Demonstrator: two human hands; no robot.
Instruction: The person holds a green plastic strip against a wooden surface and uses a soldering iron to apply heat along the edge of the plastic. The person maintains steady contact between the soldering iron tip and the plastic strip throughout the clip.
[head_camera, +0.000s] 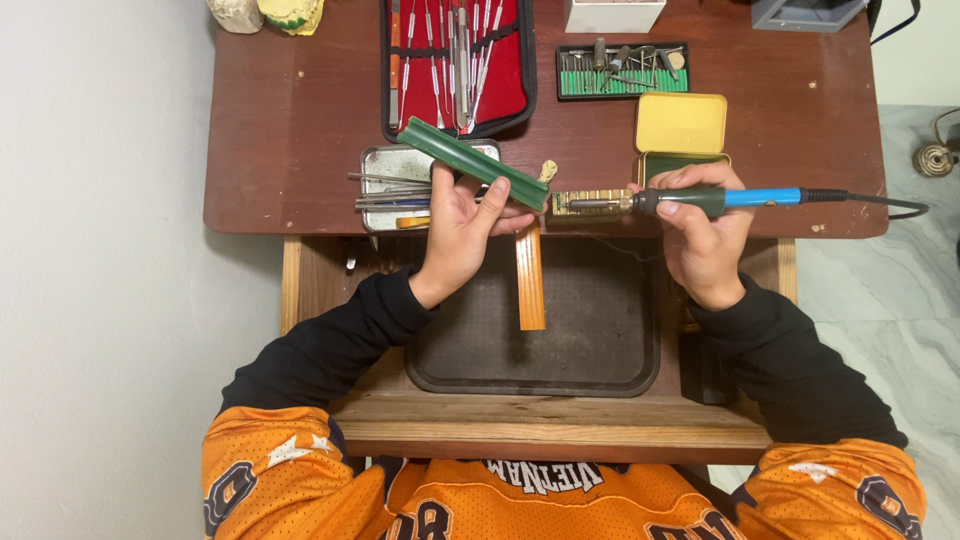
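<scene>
A brown table (300, 120) spans the view, a dark tray (580, 330) on a shelf below. The left hand (462, 232) pinches a green bar (485, 163), its long axis slanting down toward the right. The right hand (705, 235) is closed round a blue iron (700, 199) lying level, tip pointing left just beside the bar's lower end. An orange strip (530, 277) hangs beneath. A red tool case (458, 62) and yellow tin (681, 124) sit behind.
</scene>
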